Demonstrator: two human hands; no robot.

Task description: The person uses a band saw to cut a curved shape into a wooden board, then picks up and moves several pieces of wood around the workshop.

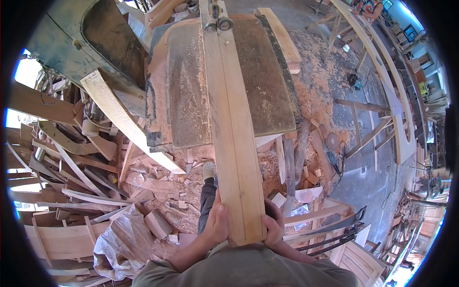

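A long, pale wooden board [234, 158] lies over the bandsaw table [184, 95], its near end close to my body. My left hand [218, 225] grips the board's left edge near that end, with the thumb along the side. On the opposite edge, my right hand [273, 225] is closed around the wood, its thumb on the near corner. A dark line runs lengthwise along the board's upper face. At the far end, the board reaches the round guide rollers [218, 24] of the saw. Sawdust covers parts of the table's surface.
A green machine housing [67, 33] stands at the left of the table. Curved offcuts [79, 167] pile up on the left, by a white sack [123, 244]. An angle grinder [331, 158] lies right. A curved wooden frame [404, 138] leans on trestles; a person [370, 8] is beyond.
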